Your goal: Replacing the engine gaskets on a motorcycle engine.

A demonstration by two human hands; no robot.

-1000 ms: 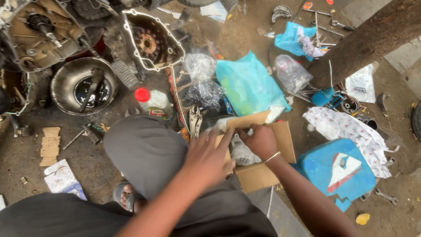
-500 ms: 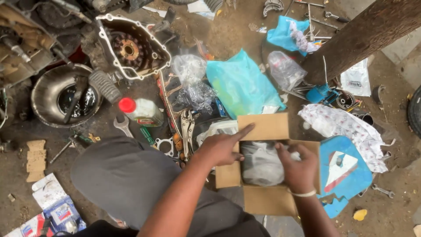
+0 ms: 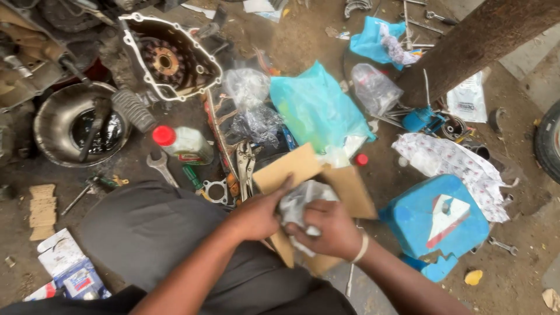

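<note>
A brown cardboard box [image 3: 344, 186] lies open in front of my knees, and both hands are at it. My left hand [image 3: 256, 214] holds the box's near-left flap, with the thumb pressed against a crumpled clear plastic bag [image 3: 300, 201] inside. My right hand [image 3: 326, 228] is closed on that bag and wears a pale band at the wrist. What is wrapped in the bag is hidden. My grey trouser leg [image 3: 146, 233] fills the view lower left.
A red-capped oil bottle [image 3: 184, 143], pliers [image 3: 246, 160], a spanner [image 3: 160, 166] and a gasket [image 3: 217, 191] lie left of the box. Behind are an engine cover [image 3: 169, 55], a pan of dark oil [image 3: 79, 125], teal and clear plastic bags, a broken blue container [image 3: 440, 224] at right.
The view has shifted and my hands have come closer together. My right hand moved from the box's right side onto the plastic bag and closed on it; my left hand stays at the flap.
</note>
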